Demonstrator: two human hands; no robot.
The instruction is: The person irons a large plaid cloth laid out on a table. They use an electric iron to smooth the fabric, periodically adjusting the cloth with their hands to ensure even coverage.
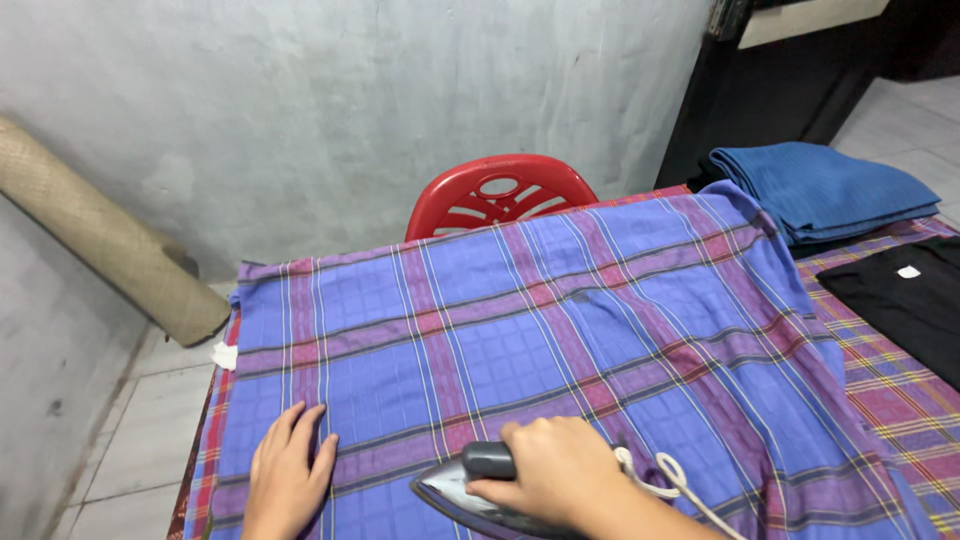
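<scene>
The person is leaning over a table where a blue and purple plaid cloth (560,330) is lying spread flat, covering most of the surface and reaching up toward the far edge. The right hand (550,475) is wrapping closed around the dark handle of an electric iron (470,495), fingers curled fully over it, and the iron's pointed silver soleplate is sitting on the cloth near the close edge, nose aiming left. A white cord (670,478) is trailing off from behind that hand, looping across the fabric. The left hand (290,475) is resting open and flat on the cloth just beside the iron's tip, fingers spread, holding nothing. Beyond the table, a red plastic chair (500,192) is poking its back up against the grey wall. A rolled woven mat (105,235) is leaning in the left corner. On the right, a folded blue cloth (825,188) is sitting near the plaid one's far corner, and a black garment (900,300) is lying flat just below it.
</scene>
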